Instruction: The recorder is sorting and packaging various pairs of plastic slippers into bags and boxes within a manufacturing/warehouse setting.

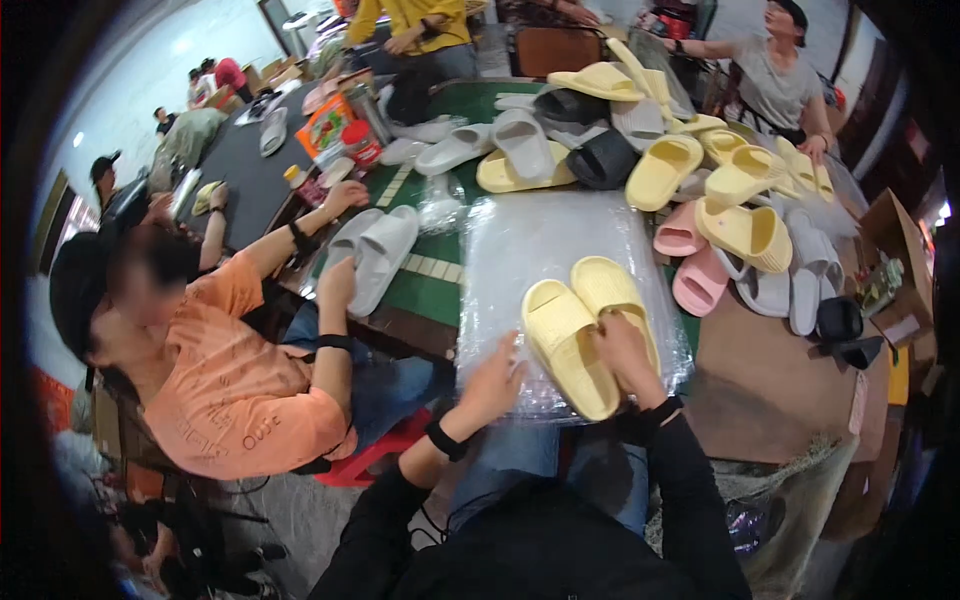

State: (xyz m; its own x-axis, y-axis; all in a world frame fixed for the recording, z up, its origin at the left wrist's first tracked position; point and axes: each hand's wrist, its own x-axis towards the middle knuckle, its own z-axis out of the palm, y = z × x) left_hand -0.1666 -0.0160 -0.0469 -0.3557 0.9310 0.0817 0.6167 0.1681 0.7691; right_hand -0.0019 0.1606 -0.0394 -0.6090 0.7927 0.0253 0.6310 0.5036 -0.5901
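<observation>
A pair of pale yellow slippers (pixel 570 330) lies side by side, toes pointing away from me, on a stack of clear plastic bags (pixel 530 235). My right hand (pixel 626 352) is closed on the pair where their inner edges meet, with its fingertips partly hidden between them. Just left of the slippers, my left hand (pixel 490 385) rests over the near left part of the bags. Its fingers are apart and hold nothing.
Loose yellow, black, grey and pink slippers (pixel 743 236) pile up at the far side and right. On the left, a co-worker in an orange shirt (pixel 225 370) handles grey slippers (pixel 375 250). A cardboard box (pixel 905 265) stands at right. Bottles and an orange packet (pixel 325 130) stand far left.
</observation>
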